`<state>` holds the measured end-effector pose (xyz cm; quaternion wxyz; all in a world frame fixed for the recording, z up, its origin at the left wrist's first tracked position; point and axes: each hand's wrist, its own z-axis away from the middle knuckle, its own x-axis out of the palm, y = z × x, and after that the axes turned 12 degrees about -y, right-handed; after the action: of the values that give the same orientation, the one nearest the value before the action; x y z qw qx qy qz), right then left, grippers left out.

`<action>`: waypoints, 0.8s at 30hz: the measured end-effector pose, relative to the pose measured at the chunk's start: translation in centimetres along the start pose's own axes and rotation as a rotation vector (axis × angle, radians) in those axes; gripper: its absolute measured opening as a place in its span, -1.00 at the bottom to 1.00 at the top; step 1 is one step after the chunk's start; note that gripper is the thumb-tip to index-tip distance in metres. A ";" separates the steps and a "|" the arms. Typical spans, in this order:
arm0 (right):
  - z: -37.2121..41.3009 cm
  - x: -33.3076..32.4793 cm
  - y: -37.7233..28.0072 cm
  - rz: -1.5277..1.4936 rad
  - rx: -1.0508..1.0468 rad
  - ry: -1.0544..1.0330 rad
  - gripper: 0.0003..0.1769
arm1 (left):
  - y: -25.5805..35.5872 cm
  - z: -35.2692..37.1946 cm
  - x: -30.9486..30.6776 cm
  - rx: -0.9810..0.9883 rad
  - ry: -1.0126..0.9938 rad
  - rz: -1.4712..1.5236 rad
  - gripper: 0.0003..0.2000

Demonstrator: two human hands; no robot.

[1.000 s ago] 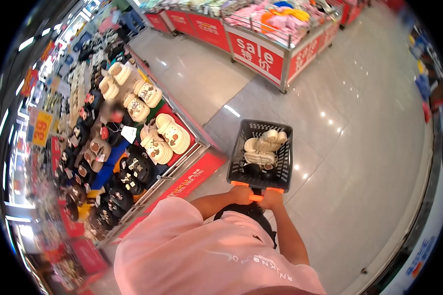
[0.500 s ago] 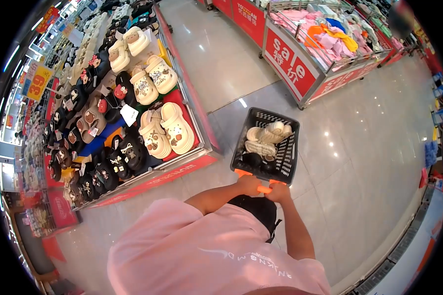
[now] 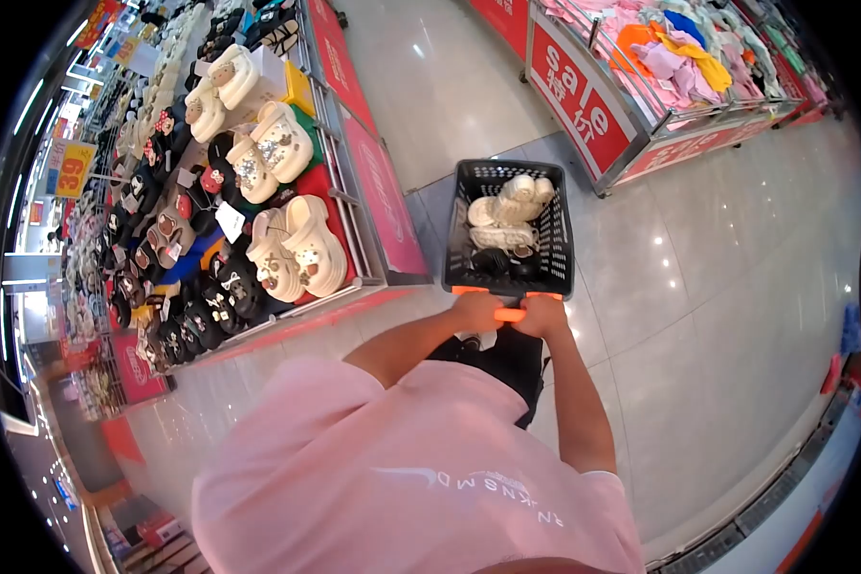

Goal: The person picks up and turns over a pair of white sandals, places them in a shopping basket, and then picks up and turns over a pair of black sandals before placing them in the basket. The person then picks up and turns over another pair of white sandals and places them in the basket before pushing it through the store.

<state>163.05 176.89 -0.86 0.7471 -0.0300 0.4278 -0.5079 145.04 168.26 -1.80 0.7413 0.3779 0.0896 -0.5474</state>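
Both my hands grip the orange handle [image 3: 509, 315] of a black shopping basket [image 3: 453, 230] in front of my body. My left hand [image 3: 476, 311] is closed round the handle's left part, and my right hand [image 3: 542, 315] is closed round the right part. Inside the slotted basket lie cream-coloured shoes [image 3: 513, 201], with a pale woven-looking pair [image 3: 503, 236] below them. Nearer the handle are dark shoes [image 3: 507, 262], whose exact shape is hard to make out.
On the left, a display stand [image 3: 378, 196] carries cream clogs [image 3: 301, 251] and several black ones [image 3: 206, 311], under a price sign [image 3: 71, 167]. Ahead on the right stands a sale bin [image 3: 584, 105] heaped with clothes [image 3: 679, 53]. Grey tiled floor [image 3: 679, 335] stretches to the right.
The basket appears higher in the view, and the sale bin has shifted up and right. The display stand's near corner is closer to the basket. Both hands keep hold of the handle.
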 end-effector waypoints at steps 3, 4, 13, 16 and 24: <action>-3.1 -1.3 2.0 -0.002 -0.064 -0.029 -0.60 | 0.0 -1.6 -2.6 -0.065 -0.079 0.037 -0.71; -3.2 -2.4 2.2 -0.011 -0.069 -0.055 -0.62 | 0.0 -2.1 -2.9 -0.062 -0.054 0.038 -0.72; -6.4 -9.8 3.6 0.006 -0.127 -0.155 -0.67 | 1.1 -4.9 -8.1 -0.187 0.010 0.033 -0.75; -8.4 -10.9 3.8 0.048 -0.145 -0.196 -0.66 | 0.0 -5.8 -9.3 -0.212 -0.008 0.060 -0.72; -12.3 -15.3 3.2 0.071 -0.145 -0.220 -0.66 | -1.6 -7.2 -13.4 -0.280 -0.023 0.085 -0.66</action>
<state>155.42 195.21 -0.87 0.8028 -0.1242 0.3796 -0.4428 140.51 182.84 -0.23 0.8103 0.2682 0.1404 -0.5018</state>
